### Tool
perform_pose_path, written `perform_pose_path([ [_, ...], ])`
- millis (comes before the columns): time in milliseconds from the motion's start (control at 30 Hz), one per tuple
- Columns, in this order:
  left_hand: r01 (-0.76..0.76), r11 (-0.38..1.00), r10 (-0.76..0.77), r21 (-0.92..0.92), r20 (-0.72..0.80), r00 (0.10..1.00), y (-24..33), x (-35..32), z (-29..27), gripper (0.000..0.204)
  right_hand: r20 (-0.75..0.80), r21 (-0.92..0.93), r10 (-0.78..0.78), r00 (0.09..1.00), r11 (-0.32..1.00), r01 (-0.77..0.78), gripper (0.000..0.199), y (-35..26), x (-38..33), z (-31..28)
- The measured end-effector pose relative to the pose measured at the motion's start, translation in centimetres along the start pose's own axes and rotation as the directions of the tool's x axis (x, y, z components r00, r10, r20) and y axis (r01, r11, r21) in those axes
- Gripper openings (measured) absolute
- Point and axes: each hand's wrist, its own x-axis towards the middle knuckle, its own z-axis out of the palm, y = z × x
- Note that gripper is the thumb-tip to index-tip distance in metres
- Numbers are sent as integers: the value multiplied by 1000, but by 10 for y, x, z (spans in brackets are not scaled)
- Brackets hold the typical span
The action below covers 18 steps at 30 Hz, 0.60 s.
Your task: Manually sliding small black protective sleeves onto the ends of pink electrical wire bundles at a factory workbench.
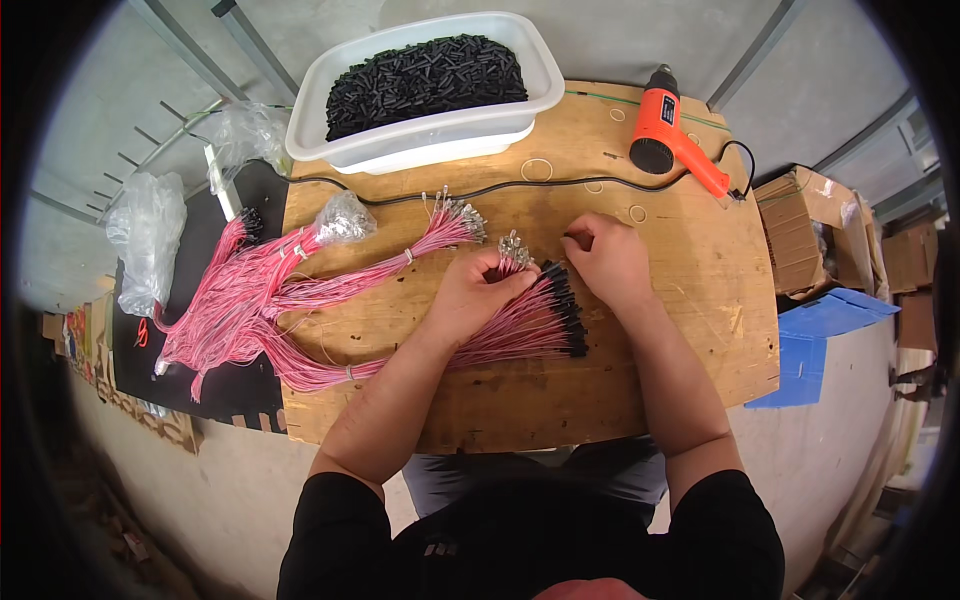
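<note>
My left hand (470,300) is closed around a small bundle of pink wires, whose silvery metal terminals (514,250) stick up past the thumb. Beneath and beside it fans out a larger bunch of pink wires tipped with black sleeves (570,312). To the right of those tips, my right hand (612,258) hovers over the wooden table (690,340), thumb and fingertips pinched together. Whatever may be between them is too small to make out. Another tied bundle with bare terminals (462,222) lies just beyond my left hand. Leftward, the wires join a large pink heap (230,310).
A white tub (345,155) full of short black tubes stands at the back. An orange heat gun (660,130) lies at the back right, and a black cord (470,190) crosses the table. Rubber bands (537,169) are scattered about. Clear plastic bags (150,235) sit at the left.
</note>
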Motion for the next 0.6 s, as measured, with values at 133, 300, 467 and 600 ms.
perform_pose_path([
  [133, 15, 1000, -16, -26, -33, 999, -4, 0, -1, 11, -16, -122, -98, 995, 988, 95, 8, 0, -1, 0],
  [300, 72, 990, -78, -123, -41, 996, -10, 1, -2, 10, -28, -2, -109, 994, 994, 109, 7, 8, 0, -4],
  [467, 39, 996, -43, -77, -47, 998, -8, 1, -1, 9, 206, 717, 101, 973, 662, -220, 5, 9, 1, -20],
  [600, 59, 997, -61, -45, -38, 997, -7, 2, -4, 10, 289, 797, 2, 957, 554, -242, 3, 2, -5, -21],
])
